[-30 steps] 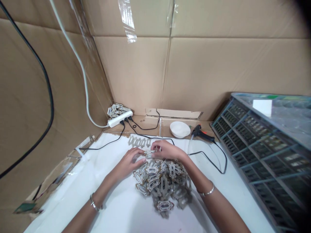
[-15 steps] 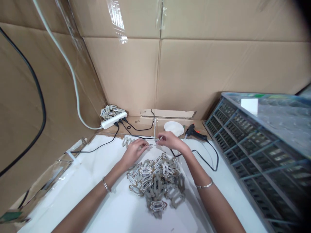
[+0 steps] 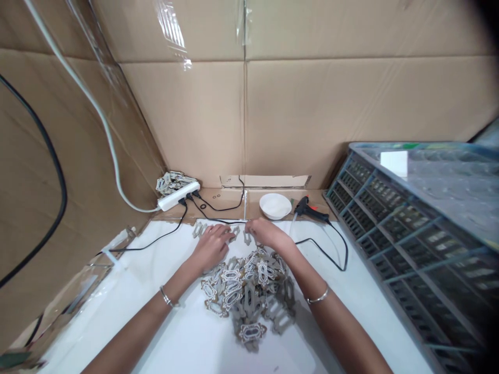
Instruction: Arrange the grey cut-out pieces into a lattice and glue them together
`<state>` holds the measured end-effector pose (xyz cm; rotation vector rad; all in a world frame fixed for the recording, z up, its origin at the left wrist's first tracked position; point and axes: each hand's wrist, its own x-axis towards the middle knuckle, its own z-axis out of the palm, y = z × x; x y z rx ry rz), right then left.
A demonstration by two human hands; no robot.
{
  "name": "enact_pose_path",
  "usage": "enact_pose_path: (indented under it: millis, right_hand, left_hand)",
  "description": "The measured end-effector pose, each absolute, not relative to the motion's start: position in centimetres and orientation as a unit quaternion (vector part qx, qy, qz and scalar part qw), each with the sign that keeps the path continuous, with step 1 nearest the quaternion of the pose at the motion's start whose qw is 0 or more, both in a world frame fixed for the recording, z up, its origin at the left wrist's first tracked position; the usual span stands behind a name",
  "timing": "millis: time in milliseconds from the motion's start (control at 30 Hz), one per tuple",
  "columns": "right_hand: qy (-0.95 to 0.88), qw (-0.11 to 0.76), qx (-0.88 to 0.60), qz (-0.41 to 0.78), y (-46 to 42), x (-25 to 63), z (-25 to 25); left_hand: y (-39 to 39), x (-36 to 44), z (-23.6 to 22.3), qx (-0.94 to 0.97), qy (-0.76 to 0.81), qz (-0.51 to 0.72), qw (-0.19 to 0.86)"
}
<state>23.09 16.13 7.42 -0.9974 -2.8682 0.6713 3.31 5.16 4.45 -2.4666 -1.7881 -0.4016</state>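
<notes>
Lowered since the earlier frame, the left hand (image 3: 210, 248) and right hand (image 3: 267, 232) lay apart and open above the pile of ornate cutouts (image 3: 249, 291), with a hot glue gun (image 3: 307, 209) at two o'clock.

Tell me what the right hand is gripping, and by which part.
The right hand shows no clear grip: its fingertips are next to a small ornate plate, and whether they hold it cannot be told.

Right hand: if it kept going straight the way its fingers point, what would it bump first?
Probably the small ornate cut-out piece lying between the hands. The right hand points left toward it, and the left hand is just beyond. Depth is hard to judge from this view.
</notes>
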Motion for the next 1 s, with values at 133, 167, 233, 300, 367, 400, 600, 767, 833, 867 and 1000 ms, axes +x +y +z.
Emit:
enact_pose_path:
  millis: [133, 167, 233, 300, 367, 400, 600, 767, 833, 867, 1000]
  right_hand:
    - [-0.923, -0.005, -0.313, 0.225, 15.8, 22.9, 7.7]
    - [-0.923, -0.012, -0.309, 0.228, 15.7, 22.8, 7.7]
    - [-0.924, -0.020, -0.303, 0.233, 15.4, 22.5, 7.6]
    - [-0.925, -0.020, -0.299, 0.236, 15.2, 22.3, 7.5]
    - [-0.926, -0.015, -0.292, 0.239, 15.0, 22.1, 7.5]
    - [-0.927, -0.013, -0.289, 0.240, 15.0, 22.0, 7.5]
    - [-0.940, 0.026, -0.239, 0.242, 14.5, 21.6, 7.1]
    - [-0.946, 0.062, -0.166, 0.272, 14.3, 21.2, 6.6]
    - [-0.942, 0.074, -0.158, 0.287, 14.3, 21.1, 6.7]
    - [-0.939, 0.077, -0.166, 0.293, 14.4, 21.2, 6.9]
    - [-0.920, 0.064, -0.263, 0.283, 15.3, 22.2, 8.1]
  left_hand:
    - [4.4, 2.7, 3.7, -0.790, -0.589, -0.169, 0.026]
    - [4.2, 2.6, 3.6, -0.788, -0.591, -0.171, 0.025]
    - [3.8, 2.5, 3.5, -0.788, -0.592, -0.168, 0.021]
    - [3.3, 2.4, 3.4, -0.788, -0.592, -0.168, 0.017]
    - [3.0, 2.4, 3.4, -0.786, -0.593, -0.175, 0.015]
    - [2.8, 2.5, 3.4, -0.784, -0.594, -0.181, 0.015]
    - [2.7, 2.7, 3.2, -0.790, -0.583, -0.190, -0.002]
    - [2.7, 2.3, 2.9, -0.778, -0.594, -0.205, -0.015]
    - [2.7, 2.1, 2.8, -0.773, -0.598, -0.210, -0.016]
    - [2.6, 2.0, 2.7, -0.772, -0.599, -0.210, -0.016]
    - [2.0, 2.0, 3.1, -0.766, -0.601, -0.225, -0.030]
